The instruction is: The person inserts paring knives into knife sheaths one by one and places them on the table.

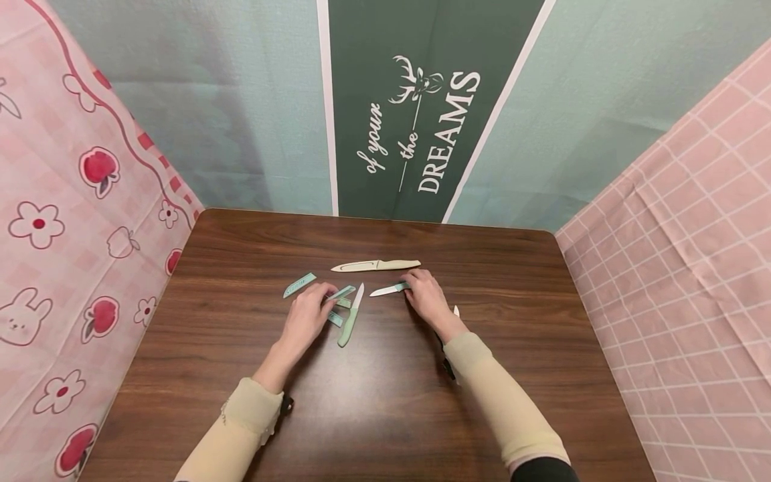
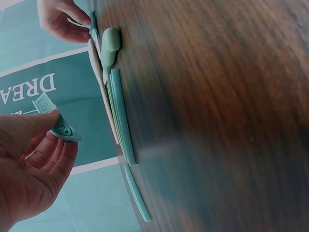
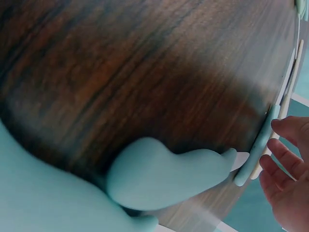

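My left hand (image 1: 306, 314) pinches a teal blade cover (image 2: 60, 124) between thumb and fingers, raised above the table. My right hand (image 1: 426, 296) is at a small teal-handled knife (image 1: 388, 290) lying flat; its fingertips touch the handle (image 3: 260, 145), thumb and fingers spread apart. Between the hands lies a green-handled knife (image 1: 348, 326) with a bare white blade. Beside the left hand, a teal cover (image 1: 299, 285) rests on the table, with a green cover (image 1: 343, 302) and another teal one (image 1: 335, 320) partly hidden behind the fingers.
A longer cream knife (image 1: 397, 265) in its cover lies farther back. Under my right wrist a white blade tip (image 1: 456, 311) pokes out; large teal handles (image 3: 164, 174) fill the right wrist view's foreground. The wooden table (image 1: 373, 415) meets fabric walls at the back and sides.
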A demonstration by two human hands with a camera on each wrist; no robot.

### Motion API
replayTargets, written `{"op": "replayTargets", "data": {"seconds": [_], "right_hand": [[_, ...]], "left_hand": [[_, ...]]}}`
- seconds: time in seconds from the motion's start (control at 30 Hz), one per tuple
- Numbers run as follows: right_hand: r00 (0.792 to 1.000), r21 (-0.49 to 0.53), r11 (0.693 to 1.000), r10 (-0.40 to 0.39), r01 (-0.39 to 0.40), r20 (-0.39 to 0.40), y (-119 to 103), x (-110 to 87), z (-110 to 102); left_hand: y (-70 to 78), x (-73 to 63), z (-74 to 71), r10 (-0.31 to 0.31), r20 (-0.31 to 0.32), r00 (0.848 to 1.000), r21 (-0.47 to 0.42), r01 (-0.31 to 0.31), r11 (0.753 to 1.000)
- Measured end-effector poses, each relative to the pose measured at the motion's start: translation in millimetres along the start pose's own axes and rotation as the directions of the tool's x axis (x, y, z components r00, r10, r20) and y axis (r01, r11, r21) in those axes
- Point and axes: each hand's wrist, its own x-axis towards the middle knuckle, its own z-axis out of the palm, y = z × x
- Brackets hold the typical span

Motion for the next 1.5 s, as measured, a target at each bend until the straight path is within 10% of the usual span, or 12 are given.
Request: {"op": "replayTargets", "data": {"seconds": [1.5], "right_hand": [[0.995,-0.090,0.991,-0.098,0.097,-0.014,-4,-1.2,-5]], "left_hand": [[-0.4,-2.1,0.0,-0.014,-0.004,1.000,-0.006,0.014,1.000]]}}
